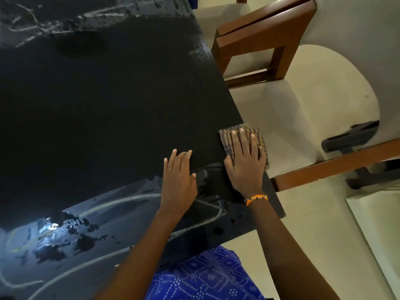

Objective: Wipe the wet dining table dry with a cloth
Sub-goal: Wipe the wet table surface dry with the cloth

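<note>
Blue patterned clothing (pixel 207 278) fills the bottom edge closest to us, and from it our two bare forearms reach out over the dark bench (pixel 97 105). Our right hand (pixel 245 163) lies flat with its fingers spread on a striped cloth (pixel 242 132), pressing it down at the right edge of the bench, where part of the cloth hangs past the edge; this grip is open, palm down, not curled around the fabric. An orange bracelet (pixel 256 199) sits on that wrist. Our left hand (pixel 178 176) rests just to the left, also flat and open on the bare surface, holding nothing. Wet streaks and shiny puddles (pixel 49 232) spread across the near left part of the bench, and more wet marks show at the far left. A wide middle band looks dull. To the right, beside the bench, stand wooden chairs (pixel 255 40) with pale seats on a light floor (pixel 307 224).
</note>
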